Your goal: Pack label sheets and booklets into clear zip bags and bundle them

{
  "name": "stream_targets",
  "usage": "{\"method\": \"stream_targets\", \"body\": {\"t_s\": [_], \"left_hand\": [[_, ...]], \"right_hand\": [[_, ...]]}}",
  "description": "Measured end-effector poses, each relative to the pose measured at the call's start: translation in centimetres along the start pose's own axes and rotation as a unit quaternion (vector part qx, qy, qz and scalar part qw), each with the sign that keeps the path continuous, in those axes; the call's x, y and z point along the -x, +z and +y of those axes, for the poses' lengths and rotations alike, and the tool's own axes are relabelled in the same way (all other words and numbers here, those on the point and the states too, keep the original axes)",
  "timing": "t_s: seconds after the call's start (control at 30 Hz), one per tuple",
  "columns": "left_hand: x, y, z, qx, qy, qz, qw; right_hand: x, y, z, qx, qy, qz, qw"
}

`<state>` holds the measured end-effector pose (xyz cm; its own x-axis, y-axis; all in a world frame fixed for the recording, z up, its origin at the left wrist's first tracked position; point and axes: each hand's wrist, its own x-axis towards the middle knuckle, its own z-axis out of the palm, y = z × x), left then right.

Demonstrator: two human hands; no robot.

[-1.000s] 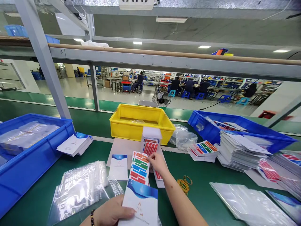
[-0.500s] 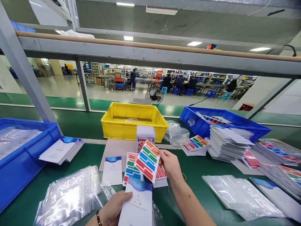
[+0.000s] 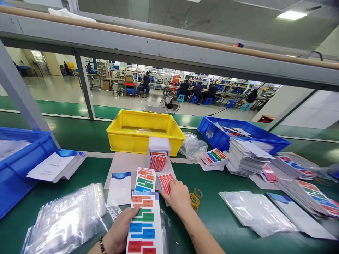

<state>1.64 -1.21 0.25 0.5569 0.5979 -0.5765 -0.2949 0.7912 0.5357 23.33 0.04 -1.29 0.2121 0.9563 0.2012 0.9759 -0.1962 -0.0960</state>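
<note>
My left hand (image 3: pixel 120 231) grips a stack topped by a multicoloured sticker sheet (image 3: pixel 144 225) at the bottom centre, thumb on its left edge. My right hand (image 3: pixel 178 196) lies on a sheet of red stickers (image 3: pixel 165 181) on the green table, fingers curled over its edge. A second multicoloured sheet (image 3: pixel 144 180) lies just left of that hand, beside a white and blue booklet (image 3: pixel 120 187). Behind them stands a small stack of red sticker sheets (image 3: pixel 158 155) in front of the yellow bin (image 3: pixel 137 139).
A pile of clear plastic bags (image 3: pixel 66 220) lies left; a blue bin (image 3: pixel 18 164) and booklets (image 3: pixel 57 165) further left. Rubber bands (image 3: pixel 195 197) lie by my right hand. Right: a blue bin (image 3: pixel 246 135), stacked leaflets (image 3: pixel 246 158), sticker sheets (image 3: pixel 309 192), flat bags (image 3: pixel 254 210). Workers sit far behind.
My right hand carried a multicoloured sheet from the table onto the booklet in my left hand, then moved to the red sticker sheet. The camera tilted down slightly.
</note>
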Motion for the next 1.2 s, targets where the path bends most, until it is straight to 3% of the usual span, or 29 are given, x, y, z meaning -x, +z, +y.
{"method": "stream_targets", "body": {"t_s": [0.2, 0.47, 0.53, 0.57, 0.6, 0.67, 0.7, 0.83, 0.93, 1.07, 1.2], "left_hand": [[0.5, 0.6, 0.8, -0.001, -0.011, 0.032, 0.999], [0.2, 0.0, 0.8, 0.02, 0.01, 0.029, 0.999], [0.0, -0.1, 0.7, 0.027, 0.013, 0.018, 0.999], [0.0, -0.2, 0.6, 0.03, 0.013, 0.01, 0.999], [-0.1, -0.3, 0.5, 0.034, 0.015, 0.002, 0.999], [-0.3, -0.4, 0.3, 0.042, 0.022, -0.011, 0.999], [-0.5, -0.5, 0.2, 0.05, 0.024, -0.019, 0.998], [-0.8, -0.6, 0.0, 0.115, 0.014, -0.089, 0.989], [-0.9, -0.7, 0.0, 0.13, 0.019, -0.12, 0.984], [-0.9, -1.0, -0.2, 0.088, 0.043, -0.122, 0.988], [-0.9, -1.1, -0.2, 0.013, 0.1, -0.074, 0.992]], "right_hand": [[0.1, -0.2, -1.1, 0.037, -0.001, -0.041, 0.998], [0.7, -0.6, 1.2, -0.006, -0.07, -0.032, 0.997], [0.8, -1.0, 1.6, -0.027, -0.079, 0.035, 0.996], [1.1, -1.4, 1.6, -0.051, -0.091, 0.105, 0.989], [1.4, -1.8, 1.4, -0.082, -0.109, 0.188, 0.973], [2.4, -2.8, 0.2, -0.151, -0.171, 0.335, 0.914], [3.0, -3.2, -0.8, -0.176, -0.21, 0.37, 0.888], [5.5, -3.7, -4.9, -0.213, -0.386, 0.308, 0.843], [6.2, -3.0, -6.7, -0.215, -0.466, 0.261, 0.818], [6.1, -2.2, -7.2, -0.208, -0.512, 0.243, 0.797], [6.1, -2.4, -6.8, -0.225, -0.522, 0.209, 0.796]]}}
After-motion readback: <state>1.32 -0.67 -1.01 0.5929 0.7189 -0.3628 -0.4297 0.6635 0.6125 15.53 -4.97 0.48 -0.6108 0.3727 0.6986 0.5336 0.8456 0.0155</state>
